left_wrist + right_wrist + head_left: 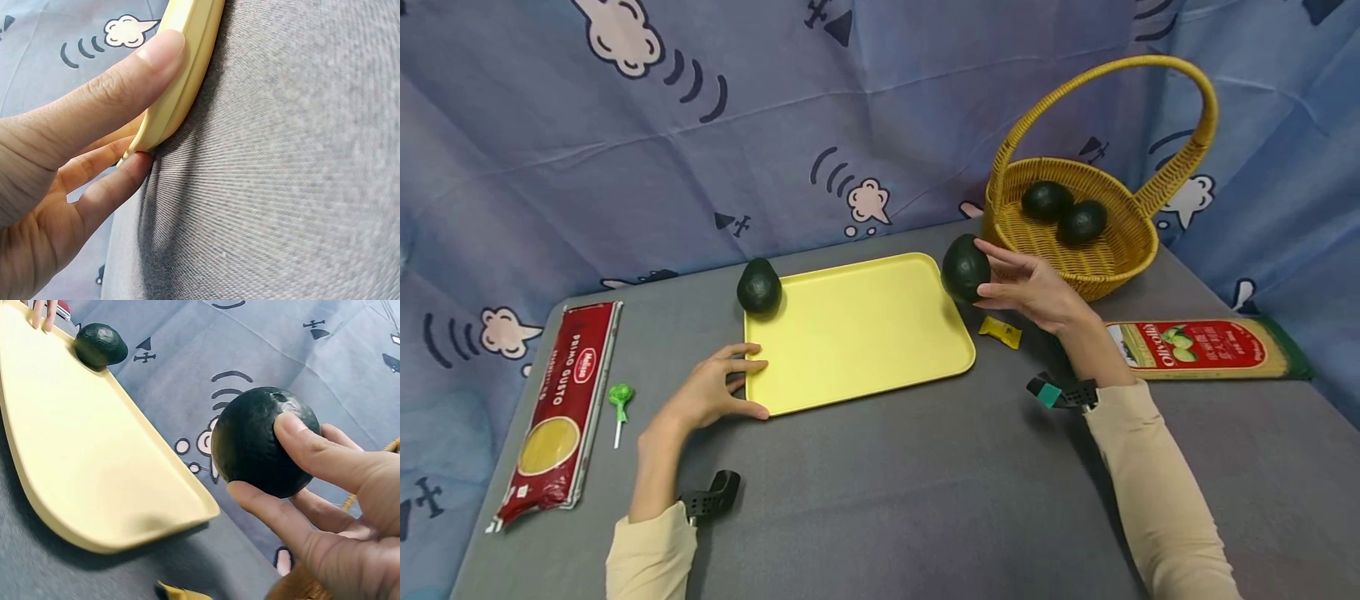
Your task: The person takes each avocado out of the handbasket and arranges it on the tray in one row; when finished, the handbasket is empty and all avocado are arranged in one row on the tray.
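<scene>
The right hand (1030,287) grips a dark green avocado (965,267) above the far right corner of the flat yellow plastic tray (857,333), while the left hand (711,392) pinches the tray's near left corner.

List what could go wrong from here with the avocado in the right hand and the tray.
1. The right hand holds the avocado in a fingertip grip beside the yellow tray; it may slip and roll off the table.
2. The tray's rim looks shallow, so an avocado set down could roll out.
3. The second avocado leans at the tray's far-left corner; nudging the tray with the left hand may dislodge it.
</scene>
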`<state>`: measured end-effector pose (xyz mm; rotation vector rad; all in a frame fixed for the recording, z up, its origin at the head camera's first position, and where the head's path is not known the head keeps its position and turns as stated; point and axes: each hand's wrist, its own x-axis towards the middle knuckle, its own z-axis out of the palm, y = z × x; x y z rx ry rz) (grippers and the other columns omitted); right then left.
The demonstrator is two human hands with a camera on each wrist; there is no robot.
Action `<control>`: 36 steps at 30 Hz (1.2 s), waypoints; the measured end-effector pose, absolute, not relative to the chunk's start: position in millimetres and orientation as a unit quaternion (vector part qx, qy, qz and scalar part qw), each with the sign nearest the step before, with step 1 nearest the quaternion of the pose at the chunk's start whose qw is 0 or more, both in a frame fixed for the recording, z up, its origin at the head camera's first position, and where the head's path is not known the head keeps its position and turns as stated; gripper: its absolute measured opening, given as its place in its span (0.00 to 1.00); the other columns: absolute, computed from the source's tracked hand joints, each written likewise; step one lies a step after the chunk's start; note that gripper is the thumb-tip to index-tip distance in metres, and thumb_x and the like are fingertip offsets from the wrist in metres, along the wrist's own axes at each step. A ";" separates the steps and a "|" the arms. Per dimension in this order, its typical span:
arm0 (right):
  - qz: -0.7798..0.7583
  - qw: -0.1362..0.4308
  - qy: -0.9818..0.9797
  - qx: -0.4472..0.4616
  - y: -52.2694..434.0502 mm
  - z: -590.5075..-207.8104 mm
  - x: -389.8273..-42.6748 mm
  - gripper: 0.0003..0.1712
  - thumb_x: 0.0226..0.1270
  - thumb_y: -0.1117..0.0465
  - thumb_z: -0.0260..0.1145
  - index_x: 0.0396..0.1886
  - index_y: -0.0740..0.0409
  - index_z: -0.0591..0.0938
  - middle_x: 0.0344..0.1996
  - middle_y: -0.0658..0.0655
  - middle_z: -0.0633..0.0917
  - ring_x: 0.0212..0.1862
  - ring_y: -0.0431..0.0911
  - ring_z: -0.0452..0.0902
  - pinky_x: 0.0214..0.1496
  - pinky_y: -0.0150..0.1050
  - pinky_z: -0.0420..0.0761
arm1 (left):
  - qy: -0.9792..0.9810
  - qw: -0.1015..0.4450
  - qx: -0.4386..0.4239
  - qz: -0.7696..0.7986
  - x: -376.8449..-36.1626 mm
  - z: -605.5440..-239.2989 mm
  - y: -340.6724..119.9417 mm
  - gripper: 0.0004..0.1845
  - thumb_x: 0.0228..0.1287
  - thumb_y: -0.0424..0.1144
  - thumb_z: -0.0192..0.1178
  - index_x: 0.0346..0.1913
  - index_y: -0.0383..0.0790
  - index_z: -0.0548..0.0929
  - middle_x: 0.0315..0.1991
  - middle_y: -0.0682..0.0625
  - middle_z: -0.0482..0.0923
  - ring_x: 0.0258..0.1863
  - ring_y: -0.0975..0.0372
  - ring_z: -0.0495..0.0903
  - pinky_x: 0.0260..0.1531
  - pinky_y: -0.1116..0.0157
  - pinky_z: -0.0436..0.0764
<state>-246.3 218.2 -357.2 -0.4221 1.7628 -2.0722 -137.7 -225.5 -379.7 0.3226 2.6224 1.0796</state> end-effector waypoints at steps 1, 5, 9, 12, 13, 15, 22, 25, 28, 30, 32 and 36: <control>-0.739 0.197 0.627 -0.147 215.1 -358.6 -247.3 0.40 0.64 0.79 0.60 0.73 0.52 0.63 0.62 0.59 0.72 0.51 0.46 0.81 0.54 0.52 0.81 | 0.909 0.143 0.112 0.375 -137.4 -379.4 -225.6 0.39 0.43 0.36 0.77 0.61 0.25 0.74 0.68 0.36 0.58 0.64 0.41 0.65 0.60 0.55 0.76; -0.738 0.212 0.627 -0.133 202.2 -365.2 -252.0 0.40 0.63 0.79 0.61 0.73 0.53 0.63 0.68 0.65 0.65 0.51 0.45 0.81 0.55 0.53 0.79 | 0.909 0.146 0.111 0.374 -136.4 -378.7 -226.3 0.39 0.43 0.36 0.77 0.61 0.25 0.74 0.68 0.36 0.58 0.64 0.42 0.66 0.60 0.55 0.76; -0.731 0.225 0.629 -0.137 189.6 -371.6 -257.2 0.40 0.64 0.79 0.60 0.74 0.54 0.62 0.71 0.69 0.58 0.52 0.45 0.81 0.57 0.54 0.77 | 0.909 0.148 0.108 0.375 -135.9 -378.7 -227.0 0.39 0.44 0.36 0.77 0.61 0.25 0.74 0.69 0.36 0.58 0.63 0.42 0.67 0.60 0.56 0.76; -0.721 0.226 0.639 -0.144 179.3 -376.2 -262.3 0.40 0.64 0.79 0.59 0.74 0.55 0.62 0.71 0.69 0.59 0.55 0.48 0.79 0.57 0.56 0.76 | 0.908 0.150 0.106 0.376 -135.7 -379.2 -227.5 0.39 0.44 0.36 0.77 0.61 0.25 0.74 0.69 0.36 0.57 0.63 0.42 0.67 0.59 0.55 0.76; -0.717 0.226 0.643 -0.145 175.7 -377.4 -264.1 0.40 0.64 0.79 0.60 0.74 0.54 0.62 0.71 0.68 0.59 0.56 0.49 0.78 0.58 0.57 0.76 | 0.908 0.150 0.105 0.376 -135.7 -379.5 -227.6 0.39 0.44 0.36 0.77 0.61 0.25 0.74 0.69 0.36 0.57 0.63 0.42 0.67 0.60 0.56 0.76; -0.711 0.228 0.649 -0.145 168.4 -379.5 -267.9 0.40 0.64 0.79 0.60 0.74 0.54 0.62 0.71 0.68 0.60 0.58 0.51 0.76 0.57 0.57 0.76 | 0.909 0.151 0.102 0.376 -135.8 -379.8 -227.6 0.39 0.44 0.36 0.77 0.62 0.26 0.74 0.69 0.37 0.57 0.63 0.42 0.67 0.60 0.56 0.76; -0.712 0.227 0.651 -0.137 143.4 -386.6 -277.3 0.39 0.62 0.79 0.61 0.72 0.56 0.64 0.70 0.66 0.63 0.54 0.50 0.79 0.54 0.55 0.80 | 0.907 0.153 0.101 0.379 -136.5 -380.7 -225.4 0.40 0.44 0.36 0.77 0.62 0.26 0.74 0.69 0.36 0.57 0.64 0.42 0.67 0.60 0.56 0.76; -0.710 0.229 0.652 -0.137 133.4 -387.6 -279.3 0.40 0.62 0.80 0.61 0.73 0.57 0.64 0.70 0.65 0.63 0.54 0.51 0.78 0.54 0.55 0.80 | 0.907 0.152 0.103 0.379 -136.9 -382.4 -224.3 0.39 0.44 0.36 0.77 0.62 0.26 0.74 0.69 0.37 0.57 0.64 0.42 0.66 0.60 0.56 0.76; -0.707 0.229 0.655 -0.134 123.1 -387.1 -281.1 0.40 0.62 0.79 0.62 0.72 0.57 0.64 0.70 0.64 0.63 0.55 0.53 0.77 0.54 0.55 0.81 | 0.906 0.150 0.107 0.380 -137.3 -382.7 -224.3 0.39 0.44 0.35 0.77 0.62 0.25 0.74 0.69 0.36 0.57 0.64 0.42 0.66 0.60 0.56 0.75; -0.707 0.232 0.655 -0.132 116.4 -386.3 -283.2 0.40 0.62 0.79 0.62 0.72 0.57 0.64 0.70 0.64 0.64 0.56 0.54 0.77 0.54 0.54 0.81 | 0.906 0.148 0.108 0.381 -137.5 -382.4 -225.0 0.39 0.44 0.35 0.77 0.61 0.25 0.73 0.69 0.36 0.57 0.64 0.42 0.65 0.60 0.56 0.75; -0.706 0.230 0.658 -0.129 110.2 -385.4 -286.0 0.39 0.62 0.79 0.62 0.72 0.56 0.65 0.69 0.65 0.65 0.55 0.55 0.77 0.54 0.54 0.81 | 0.907 0.146 0.113 0.379 -137.6 -381.4 -225.6 0.39 0.44 0.35 0.77 0.61 0.24 0.73 0.69 0.35 0.57 0.64 0.41 0.65 0.60 0.55 0.75; -0.707 0.228 0.659 -0.122 99.4 -385.5 -292.5 0.38 0.62 0.79 0.62 0.71 0.55 0.67 0.68 0.64 0.66 0.54 0.56 0.78 0.53 0.54 0.82 | 0.906 0.146 0.115 0.381 -137.9 -380.5 -226.4 0.39 0.44 0.35 0.77 0.61 0.24 0.73 0.69 0.35 0.57 0.64 0.41 0.65 0.60 0.55 0.75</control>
